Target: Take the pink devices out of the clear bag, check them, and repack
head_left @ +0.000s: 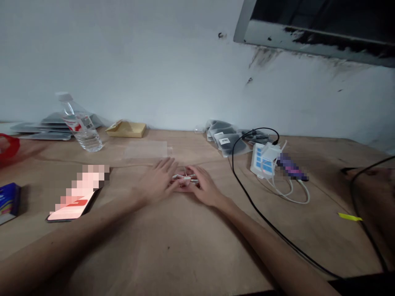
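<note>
Between my hands lies a small bundle of thin white cable-like pieces [186,178], with a pinkish patch beneath it; its exact kind is too small and blurred to tell. My left hand [159,179] rests on its left side, palm down, fingers stretched forward and slightly apart, the thumb near the bundle's edge. From the right, my right hand [206,186] curls round the bundle, fingers over its far side and thumb at its near side. The hands partly hide the bundle. Just beyond my left hand, a clear plastic sheet [146,149] lies flat on the wooden table [173,246].
Left are a lit phone [82,203], a blue box [10,201] and a water bottle [82,129]. Behind stand a yellow tray [126,130] and grey plastic packets [226,137]. Right, a power strip [262,161], a second phone [291,167] and a black cable [249,199].
</note>
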`<state>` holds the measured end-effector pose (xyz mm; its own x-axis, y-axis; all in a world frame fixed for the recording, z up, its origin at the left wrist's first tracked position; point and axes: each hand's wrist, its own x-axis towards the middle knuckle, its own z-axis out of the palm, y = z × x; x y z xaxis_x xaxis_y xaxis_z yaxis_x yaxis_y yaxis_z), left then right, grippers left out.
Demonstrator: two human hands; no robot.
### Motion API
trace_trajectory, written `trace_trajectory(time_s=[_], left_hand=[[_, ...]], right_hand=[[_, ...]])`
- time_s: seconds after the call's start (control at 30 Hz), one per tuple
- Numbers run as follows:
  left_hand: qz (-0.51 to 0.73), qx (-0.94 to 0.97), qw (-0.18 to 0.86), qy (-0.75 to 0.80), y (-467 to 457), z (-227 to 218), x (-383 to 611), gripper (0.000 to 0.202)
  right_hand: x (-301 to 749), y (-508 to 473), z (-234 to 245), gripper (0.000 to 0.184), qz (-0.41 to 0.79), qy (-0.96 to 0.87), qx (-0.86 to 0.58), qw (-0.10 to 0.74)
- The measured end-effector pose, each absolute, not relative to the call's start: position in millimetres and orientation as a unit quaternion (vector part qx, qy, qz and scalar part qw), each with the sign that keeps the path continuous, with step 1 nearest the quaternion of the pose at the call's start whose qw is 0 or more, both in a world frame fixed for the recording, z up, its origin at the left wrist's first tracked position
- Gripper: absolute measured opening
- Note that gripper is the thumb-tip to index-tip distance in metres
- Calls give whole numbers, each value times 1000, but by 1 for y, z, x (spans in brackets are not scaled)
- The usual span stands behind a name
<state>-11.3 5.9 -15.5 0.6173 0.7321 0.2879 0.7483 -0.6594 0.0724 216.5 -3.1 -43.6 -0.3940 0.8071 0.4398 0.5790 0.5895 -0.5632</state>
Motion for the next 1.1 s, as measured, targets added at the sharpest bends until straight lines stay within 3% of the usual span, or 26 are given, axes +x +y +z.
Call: trace_trajectory(time_s=[0.13, 0.27, 0.5, 0.93, 1.1], left_hand=[[-120, -920, 8, -374, -12, -24, 14, 74], [-102, -907, 19, -408, -4, -30, 21, 77], [-84, -916, 32, -390, 11, -35, 15, 58], [-118, -900, -45, -417, 25, -33, 7, 35], [-262, -824, -198, -461, 22, -20, 8, 22]], right_hand=[[218, 3, -51, 52, 320, -720, -441, 430], [222, 14, -61, 61, 393, -659, -430, 476], [233, 30, -73, 67, 353, -623, -449, 534], [247, 36, -66, 74, 320, -617, -471, 543], [238, 31, -50, 69, 432, -536, -419, 592]])
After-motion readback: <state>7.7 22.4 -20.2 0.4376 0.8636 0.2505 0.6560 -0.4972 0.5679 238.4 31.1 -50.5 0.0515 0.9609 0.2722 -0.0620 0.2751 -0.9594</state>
